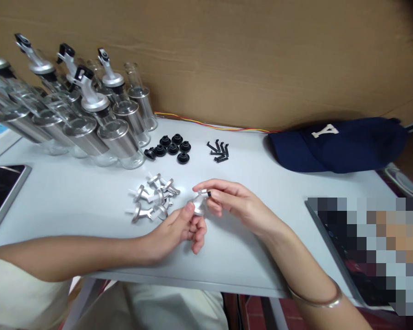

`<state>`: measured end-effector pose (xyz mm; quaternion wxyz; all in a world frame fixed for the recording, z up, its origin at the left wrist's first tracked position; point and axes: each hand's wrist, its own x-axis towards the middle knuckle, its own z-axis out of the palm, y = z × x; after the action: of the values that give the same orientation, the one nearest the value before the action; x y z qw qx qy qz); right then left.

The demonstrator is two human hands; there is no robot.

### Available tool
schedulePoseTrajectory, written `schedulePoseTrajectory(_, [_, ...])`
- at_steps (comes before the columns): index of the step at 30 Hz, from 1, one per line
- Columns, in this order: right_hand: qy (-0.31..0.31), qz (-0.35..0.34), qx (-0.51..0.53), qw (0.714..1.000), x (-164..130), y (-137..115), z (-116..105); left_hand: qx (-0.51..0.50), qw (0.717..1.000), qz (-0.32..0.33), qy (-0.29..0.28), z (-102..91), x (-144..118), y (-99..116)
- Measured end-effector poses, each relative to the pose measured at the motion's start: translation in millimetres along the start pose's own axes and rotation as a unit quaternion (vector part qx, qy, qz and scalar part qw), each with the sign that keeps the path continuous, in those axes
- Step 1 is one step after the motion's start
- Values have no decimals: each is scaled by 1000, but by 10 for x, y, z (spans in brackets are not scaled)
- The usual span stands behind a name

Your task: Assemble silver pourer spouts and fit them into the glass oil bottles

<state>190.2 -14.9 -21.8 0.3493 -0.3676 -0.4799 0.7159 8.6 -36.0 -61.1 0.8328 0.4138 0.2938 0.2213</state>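
— The grip of each hand?
— The left hand [179, 229] pinches a silver pourer spout [198, 205] from below; the right hand [234, 204] has thumb and forefinger closed on a small black cap [209, 194] at the spout's tip. Both are just above the tabletop [72, 201], nearer its front edge.
— Room around them?
— Loose silver spouts [153, 199] lie just left. Black stoppers [170, 147] and black clips [219, 151] sit toward the back edge, glass bottles [99, 123] in the back-left corner, a navy cap [337, 144] back right, a phone [2, 192] at the left edge.

7 black stoppers [172, 147], 1 navy cap [337, 144], 1 phone [2, 192].
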Motion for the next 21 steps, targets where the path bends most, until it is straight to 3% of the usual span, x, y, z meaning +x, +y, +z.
schedulePoseTrajectory(4, [120, -95, -112, 982, -11, -17, -6, -36, 999, -12, 25, 5, 12, 10])
schedulePoseTrajectory(8, [166, -125, -226, 952, -62, -60, -52, -53, 998, -19, 38, 36, 14, 47])
schedulePoseTrajectory(14, [116, -150, -412, 891, -64, -55, -28, -46, 998, -21, 31, 37, 18, 52])
schedulePoseTrajectory(21, [76, -179, -525, 829, -60, -18, 2, -45, 998, -21, 28, 37, 16, 44])
